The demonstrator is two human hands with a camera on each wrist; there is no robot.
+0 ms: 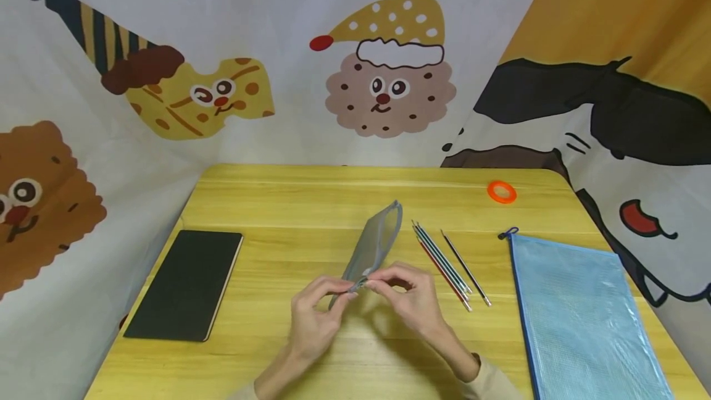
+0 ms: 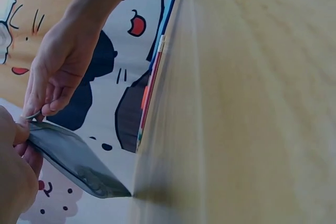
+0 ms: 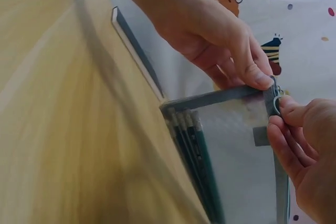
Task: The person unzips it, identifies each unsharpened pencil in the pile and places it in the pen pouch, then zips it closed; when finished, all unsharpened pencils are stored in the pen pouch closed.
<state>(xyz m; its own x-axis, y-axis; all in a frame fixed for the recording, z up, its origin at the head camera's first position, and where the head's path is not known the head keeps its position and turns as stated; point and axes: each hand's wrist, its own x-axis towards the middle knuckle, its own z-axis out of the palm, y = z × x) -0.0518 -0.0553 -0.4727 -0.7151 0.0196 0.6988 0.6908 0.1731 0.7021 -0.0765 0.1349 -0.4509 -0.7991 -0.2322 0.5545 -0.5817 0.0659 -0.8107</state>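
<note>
A grey-edged, see-through zip pouch [image 1: 366, 245] is held up on its edge above the middle of the table. Inside it, several green pencils [image 3: 202, 156] show through the clear side in the right wrist view. My left hand [image 1: 316, 316] pinches the pouch's near corner between thumb and fingers. Close beside it, my right hand [image 1: 413, 301] pinches the small ring-shaped zipper pull [image 3: 277, 104] at that corner. To the right of the hands lie several green pencils [image 1: 441, 255], a red pencil [image 1: 444, 273] and a separate dark pencil [image 1: 465, 266].
A black notebook [image 1: 186, 286] lies at the left of the wooden table [image 1: 289, 202]. On the right is a blue zip document bag [image 1: 589, 320]. An orange ring [image 1: 502, 191] rests near the back right edge. Behind the table hangs a cartoon-printed cloth [image 1: 300, 110].
</note>
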